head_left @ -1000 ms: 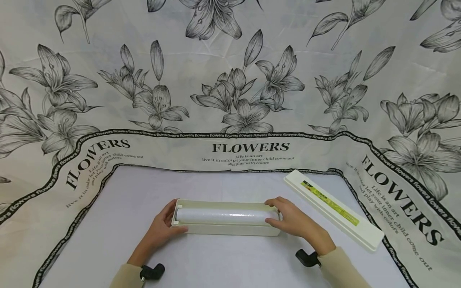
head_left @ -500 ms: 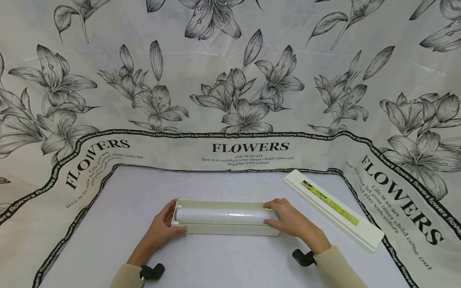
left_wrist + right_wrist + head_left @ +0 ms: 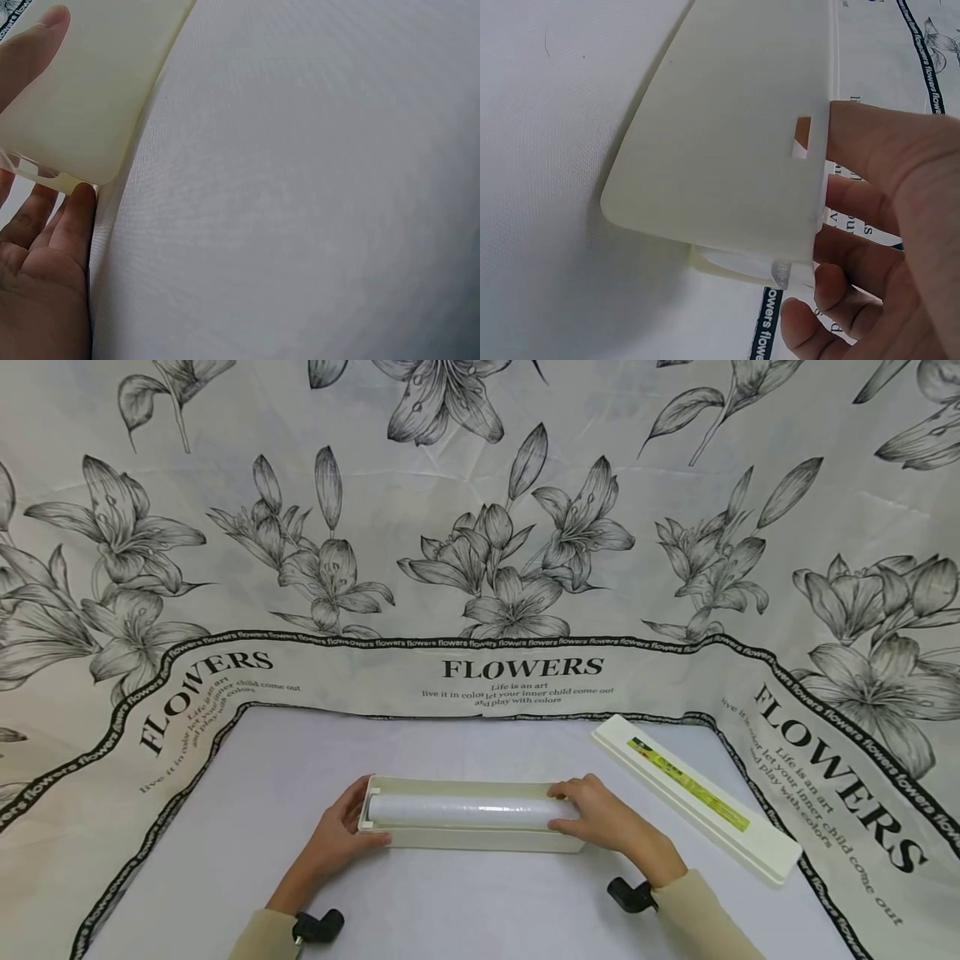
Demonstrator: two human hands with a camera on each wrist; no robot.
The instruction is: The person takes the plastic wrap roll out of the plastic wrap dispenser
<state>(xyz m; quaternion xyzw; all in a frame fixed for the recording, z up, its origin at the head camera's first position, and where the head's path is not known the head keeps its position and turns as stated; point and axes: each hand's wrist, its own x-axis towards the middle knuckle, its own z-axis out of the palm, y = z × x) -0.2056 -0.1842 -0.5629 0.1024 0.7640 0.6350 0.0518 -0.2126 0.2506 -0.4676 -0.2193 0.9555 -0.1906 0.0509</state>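
A cream plastic cling film dispenser box lies lengthwise on the white table, its top uncovered. Inside it is a shiny roll of cling film. My left hand grips the box's left end, thumb along the front wall and fingers round the end. At the right end, my right hand reaches over the rim and holds the roll's end, with the thumb at its near side and fingertips at its far side. In the right wrist view, skin of the thumb shows through a small slot in the box wall.
A long white lid with a yellow-green label lies slantwise at the right, apart from the box. A flower-printed cloth borders the white tabletop and rises behind it. Black camera mounts sit at both wrists.
My right hand has shifted slightly left along the roll, its wrist moving a little inward. The left hand, box and lid have stayed in place.
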